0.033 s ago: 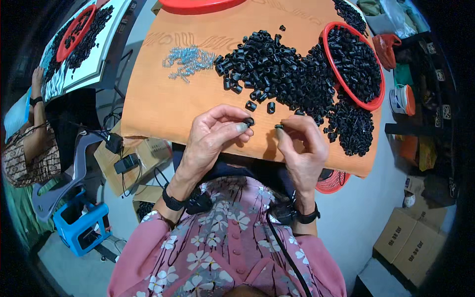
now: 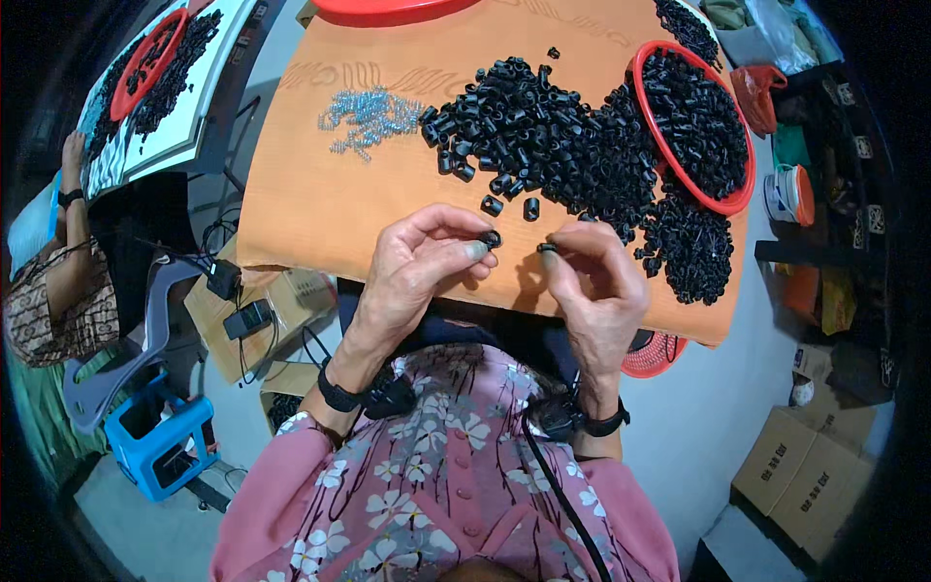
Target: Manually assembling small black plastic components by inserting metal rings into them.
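Between thumb and fingertips, my left hand (image 2: 412, 260) pinches a short black plastic sleeve (image 2: 491, 239), its round opening partly visible. A smaller dark piece (image 2: 547, 247) is pinched by my right hand (image 2: 601, 281); its exact shape is too small to make out. The two pieces are held apart, just above the near part of the orange-covered table (image 2: 310, 213). Beyond my hands spreads a heap of black sleeves (image 2: 524, 126), with two loose ones closest to my fingers. Left of the heap lies a cluster of small metal springs (image 2: 373, 118). Smaller black parts (image 2: 687, 254) are piled at the right.
A red basket (image 2: 665, 153) full of black parts stands tilted at the right, and another red container (image 2: 398, 12) sits at the far edge. Further left, a co-worker's hand (image 2: 74, 150) rests at a white table. Cardboard boxes (image 2: 805, 475) and a blue stool (image 2: 145, 436) stand below.
My right hand has shifted very slightly to the right, still pinching its small piece. My left hand and the piles look the same.
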Available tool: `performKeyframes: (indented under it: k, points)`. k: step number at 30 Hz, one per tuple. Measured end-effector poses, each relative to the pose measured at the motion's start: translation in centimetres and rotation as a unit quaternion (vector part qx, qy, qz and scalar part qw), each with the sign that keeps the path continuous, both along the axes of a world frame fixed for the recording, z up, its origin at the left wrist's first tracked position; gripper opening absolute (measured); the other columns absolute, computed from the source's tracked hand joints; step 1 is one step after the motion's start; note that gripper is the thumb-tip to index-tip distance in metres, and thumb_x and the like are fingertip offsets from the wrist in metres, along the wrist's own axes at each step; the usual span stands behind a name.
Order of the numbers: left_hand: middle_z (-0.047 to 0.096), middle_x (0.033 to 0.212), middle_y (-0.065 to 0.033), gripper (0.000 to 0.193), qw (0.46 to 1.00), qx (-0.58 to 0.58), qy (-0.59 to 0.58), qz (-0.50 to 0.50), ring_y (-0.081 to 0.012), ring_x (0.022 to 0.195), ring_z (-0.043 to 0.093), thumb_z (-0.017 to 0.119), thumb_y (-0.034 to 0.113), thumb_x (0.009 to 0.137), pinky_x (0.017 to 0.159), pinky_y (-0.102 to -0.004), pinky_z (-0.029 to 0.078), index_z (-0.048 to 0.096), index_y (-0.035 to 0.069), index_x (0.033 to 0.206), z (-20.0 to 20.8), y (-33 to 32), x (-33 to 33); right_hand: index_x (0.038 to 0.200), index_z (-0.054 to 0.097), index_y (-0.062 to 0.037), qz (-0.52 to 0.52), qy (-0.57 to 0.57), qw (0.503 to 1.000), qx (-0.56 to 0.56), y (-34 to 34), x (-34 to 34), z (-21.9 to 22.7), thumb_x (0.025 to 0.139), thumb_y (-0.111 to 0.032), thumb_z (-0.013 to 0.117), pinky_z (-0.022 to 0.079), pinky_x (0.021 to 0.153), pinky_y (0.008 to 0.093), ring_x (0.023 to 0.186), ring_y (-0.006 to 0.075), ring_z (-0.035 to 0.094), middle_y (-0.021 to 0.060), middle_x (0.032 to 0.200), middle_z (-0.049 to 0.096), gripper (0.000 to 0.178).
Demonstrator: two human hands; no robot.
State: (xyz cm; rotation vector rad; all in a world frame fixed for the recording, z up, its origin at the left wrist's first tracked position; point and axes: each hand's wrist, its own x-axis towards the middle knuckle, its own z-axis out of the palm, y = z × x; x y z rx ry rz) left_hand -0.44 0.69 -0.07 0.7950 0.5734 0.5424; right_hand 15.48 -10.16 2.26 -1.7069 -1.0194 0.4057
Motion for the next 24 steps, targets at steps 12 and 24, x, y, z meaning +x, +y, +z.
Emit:
performKeyframes:
  k: [12, 24]
  points:
    - [0.068, 0.09, -0.0103, 0.022, 1.0, -0.006, -0.011, -0.009, -0.0123, 0.081, 0.066, 0.065, 0.001, 0.087, 0.075, -0.0242, 0.054, 0.06, -0.004, 0.108, 0.9, -0.6, 0.0, 0.085, 0.067, 0.0026, 0.059, 0.035, 0.995, 0.076, 1.6, -0.9, 0.7, 0.073, 0.006, 0.068, 0.05, 0.07, 0.0295, 0.078, 0.0196, 0.064, 0.0104, 0.086, 0.066, 0.013]
    - [0.067, 0.094, -0.009, 0.018, 0.998, 0.059, 0.007, 0.026, -0.0117, 0.083, 0.066, 0.064, -0.003, 0.087, 0.076, -0.0229, 0.055, 0.062, -0.006, 0.104, 1.3, -1.0, -0.1, 0.085, 0.068, 0.0012, 0.081, -0.032, 0.994, 0.062, 1.8, -1.4, 1.2, 0.073, 0.004, 0.068, 0.049, 0.068, 0.0296, 0.076, 0.02, 0.063, 0.0108, 0.083, 0.064, 0.012]
